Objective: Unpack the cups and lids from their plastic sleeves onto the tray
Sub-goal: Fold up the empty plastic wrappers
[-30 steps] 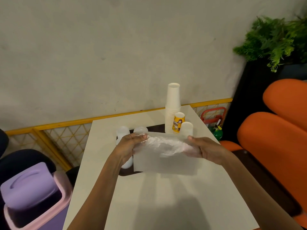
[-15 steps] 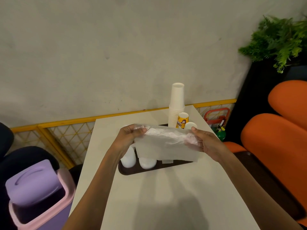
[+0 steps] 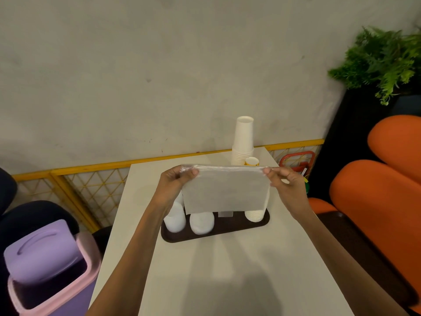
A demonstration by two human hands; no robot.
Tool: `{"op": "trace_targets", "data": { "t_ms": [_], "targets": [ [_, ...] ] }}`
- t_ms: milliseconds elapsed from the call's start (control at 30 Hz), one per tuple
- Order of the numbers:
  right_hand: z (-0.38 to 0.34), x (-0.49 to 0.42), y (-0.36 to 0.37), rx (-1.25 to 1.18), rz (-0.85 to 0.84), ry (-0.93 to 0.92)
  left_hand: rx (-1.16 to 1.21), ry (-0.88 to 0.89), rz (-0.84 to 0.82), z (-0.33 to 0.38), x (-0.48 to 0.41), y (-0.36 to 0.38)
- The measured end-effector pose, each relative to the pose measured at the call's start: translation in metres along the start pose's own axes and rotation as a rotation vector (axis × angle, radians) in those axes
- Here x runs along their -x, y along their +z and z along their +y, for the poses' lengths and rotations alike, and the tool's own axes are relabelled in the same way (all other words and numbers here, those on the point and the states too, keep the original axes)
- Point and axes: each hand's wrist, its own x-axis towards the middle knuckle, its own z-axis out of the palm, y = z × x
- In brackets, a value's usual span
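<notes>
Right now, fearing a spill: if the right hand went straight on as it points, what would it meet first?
Beyond the plastic sleeve the right hand pinches, probably the small yellow cup; depth is unclear.

plastic sleeve [image 3: 224,190] hiding tray [image 3: 237,224] middle, yellow cup [image 3: 251,161] mostly hidden, bin [image 3: 43,252] cut off

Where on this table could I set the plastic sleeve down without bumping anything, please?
The near table in front of the tray is bare, as is the far left corner behind it. The tray is crowded with white stacks, and the tall cup stack fills the far right corner.
</notes>
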Motion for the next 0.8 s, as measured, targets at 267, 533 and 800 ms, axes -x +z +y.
{"op": "trace_targets", "data": {
  "t_ms": [267, 533, 800],
  "targets": [
    [-0.035, -0.013, -0.008, -0.162, -0.081, -0.145, 0.072, 0.149, 0.07, 0.021, -0.008, 0.003],
    [-0.042, -0.015, -0.009, -0.289, -0.054, -0.098, 0.102, 0.252, 0.151, 0.034, -0.008, 0.015],
    [-0.052, -0.013, -0.014, -0.428, -0.061, 0.008, 0.137, 0.268, 0.199, 0.037, -0.011, 0.02]
  ]
}}
